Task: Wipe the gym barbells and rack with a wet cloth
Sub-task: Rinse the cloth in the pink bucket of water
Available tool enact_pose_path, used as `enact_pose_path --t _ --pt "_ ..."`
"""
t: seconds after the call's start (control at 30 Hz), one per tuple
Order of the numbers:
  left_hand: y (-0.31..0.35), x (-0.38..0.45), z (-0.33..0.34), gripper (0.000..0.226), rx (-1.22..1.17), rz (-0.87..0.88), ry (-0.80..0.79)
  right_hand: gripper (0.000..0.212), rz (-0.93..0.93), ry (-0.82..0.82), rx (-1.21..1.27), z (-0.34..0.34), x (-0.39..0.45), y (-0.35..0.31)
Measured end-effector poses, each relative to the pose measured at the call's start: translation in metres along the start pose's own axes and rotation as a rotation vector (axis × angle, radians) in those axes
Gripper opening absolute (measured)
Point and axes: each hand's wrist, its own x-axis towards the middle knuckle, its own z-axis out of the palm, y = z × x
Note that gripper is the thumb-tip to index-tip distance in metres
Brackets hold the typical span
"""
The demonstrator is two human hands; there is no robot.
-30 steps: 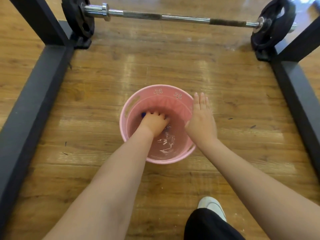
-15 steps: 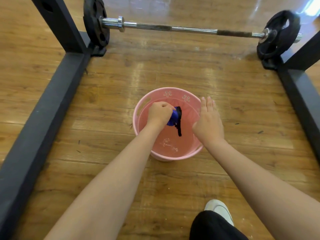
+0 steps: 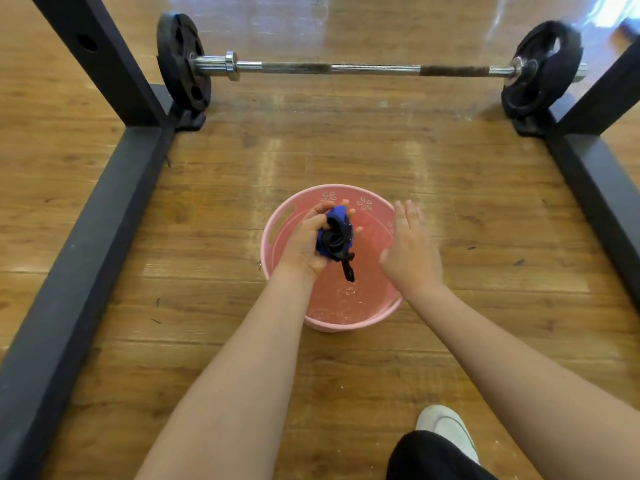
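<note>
A pink bucket (image 3: 360, 322) with water in it stands on the wooden floor in front of me. Above it my left hand (image 3: 304, 242) grips a bunched wet blue cloth (image 3: 335, 237), and a dark strip of the cloth dangles down. My right hand (image 3: 410, 252) hovers over the bucket's right rim with straight fingers, holding nothing, a short gap from the cloth. Beyond the bucket a steel barbell (image 3: 346, 68) with black plates (image 3: 181, 62) lies across the floor between the black rack beams (image 3: 90, 220).
The rack's right base beam (image 3: 604, 188) and its upright run along the right side. Another upright (image 3: 100, 60) rises at the back left. My white shoe (image 3: 450, 427) and dark trouser knee are at the bottom right. Small dark specks lie on the floor.
My left hand has lifted the blue cloth out of the water and turned it up above the bucket. My right hand has come off the bucket's rim, staying open.
</note>
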Motion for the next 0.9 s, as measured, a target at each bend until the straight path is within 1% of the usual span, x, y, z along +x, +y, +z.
enact_pose_path --t 0.1,0.17,0.3,0.47,0.53,0.6,0.7,0.77,0.83,0.9 --pt "-0.004 0.002 0.005 0.034 -0.117 -0.004 0.041 0.077 -0.003 0.001 0.0 0.001 0.0 0.001" --pt "-0.006 0.004 0.004 0.032 -0.147 -0.024 0.063 0.077 -0.001 -0.003 0.003 0.001 0.001 0.0" --pt "-0.006 0.012 0.0 0.033 -0.062 -0.075 0.066 0.074 0.007 -0.005 0.009 0.001 0.002 0.0" --pt "-0.009 0.015 -0.001 0.029 -0.034 -0.08 0.033 0.06 -0.022 0.02 0.073 -0.002 0.001 -0.001" --pt "-0.011 0.016 -0.002 0.021 -0.041 -0.092 0.023 0.063 -0.037 0.015 0.064 -0.003 0.0 -0.001" --pt "-0.012 0.018 -0.003 0.02 -0.051 -0.123 0.003 0.072 -0.058 -0.005 0.035 -0.003 -0.001 -0.001" --pt "-0.011 0.021 -0.007 0.027 -0.038 -0.204 -0.049 0.079 -0.067 -0.027 -0.002 -0.002 0.0 -0.001" --pt "-0.01 0.019 -0.007 0.039 0.006 -0.246 -0.084 0.08 -0.063 -0.026 -0.036 -0.002 0.0 -0.001" --pt "-0.01 0.017 -0.005 0.045 0.049 -0.226 -0.04 0.081 -0.059 -0.022 -0.062 0.0 0.001 -0.001" --pt "-0.01 0.015 -0.005 0.04 0.121 -0.162 0.029 0.081 -0.057 -0.021 -0.071 0.001 0.001 -0.002"
